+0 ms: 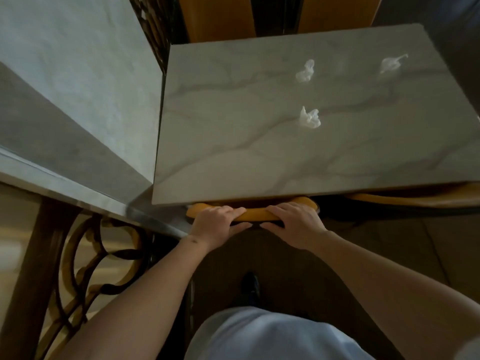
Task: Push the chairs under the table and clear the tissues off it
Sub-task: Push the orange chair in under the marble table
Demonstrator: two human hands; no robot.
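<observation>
Chairs first: in the head view, the one you are working on shows only its yellow padded backrest top (255, 213), low in the middle of the frame, touching the near edge of the marble-patterned table (259, 152). Your left hand (217, 224) and right hand (293, 223) sit side by side on that rail, fingers curled over the top and thumbs underneath. The padding looks soft over a stiff frame, so push from the rail; the chair is likely fairly heavy and may drag on the floor. A second yellow chair (415, 200) peeks from under the table edge at lower right.

Three crumpled tissues lie on the smooth, hard, glossy top: one mid-table (309, 118), one above it (306, 71), one toward the upper right (391, 64). They should be feather-light and soft; pinch each anywhere.
</observation>
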